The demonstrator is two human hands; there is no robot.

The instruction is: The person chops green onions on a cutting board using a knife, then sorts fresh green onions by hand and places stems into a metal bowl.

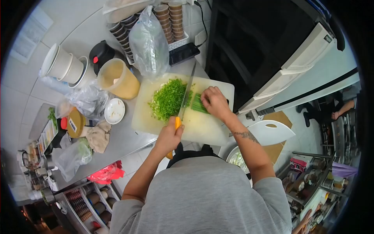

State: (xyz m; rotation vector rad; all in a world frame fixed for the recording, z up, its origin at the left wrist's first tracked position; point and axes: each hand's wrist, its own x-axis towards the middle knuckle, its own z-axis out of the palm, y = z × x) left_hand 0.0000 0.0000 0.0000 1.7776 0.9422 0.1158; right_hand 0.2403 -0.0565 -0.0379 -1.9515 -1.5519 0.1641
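Metal counter [126, 134] bears a cutting board [206, 132]. Your left hand [168, 136] wraps the knife [187, 87]; your right hand [215, 101] curls closed over green stalks [198, 104] on the board, likely light, slippery; best held behind the cut.

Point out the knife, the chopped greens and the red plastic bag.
Knife [187, 92], head view: on the middle of its blade.
Chopped greens [168, 97], head view: on the middle of the pile.
Red plastic bag [106, 174], head view: on its crumpled side.
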